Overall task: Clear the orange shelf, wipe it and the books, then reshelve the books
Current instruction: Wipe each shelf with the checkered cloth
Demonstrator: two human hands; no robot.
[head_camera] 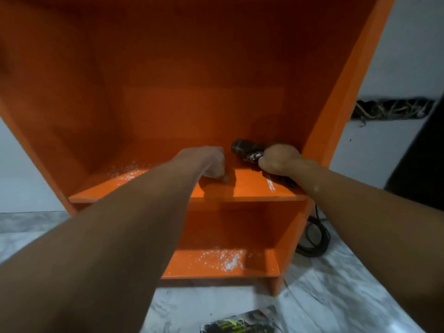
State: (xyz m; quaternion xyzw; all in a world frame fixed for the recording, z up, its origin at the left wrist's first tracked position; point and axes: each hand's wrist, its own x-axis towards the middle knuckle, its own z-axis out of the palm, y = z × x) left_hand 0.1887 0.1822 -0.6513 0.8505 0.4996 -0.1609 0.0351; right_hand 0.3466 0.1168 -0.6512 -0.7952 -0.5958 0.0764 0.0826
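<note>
The orange shelf [249, 188] stands in front of me with no books on its boards. My right hand [280, 159] grips a dark crumpled cloth [245, 150] pressed on the middle board near the right wall. My left hand [206, 162] rests on the same board beside it, fingers curled under, holding nothing that I can see. White dusty specks lie on the board's left part [129, 174] and on the lower board [223, 260]. A book with a dark cover [237, 324] lies on the floor at the bottom edge.
The shelf stands on a grey marbled floor [336, 296]. A black coiled cable [314, 241] lies on the floor by the shelf's right side. A white wall with an open slot of tangled wires [391, 109] is at the right.
</note>
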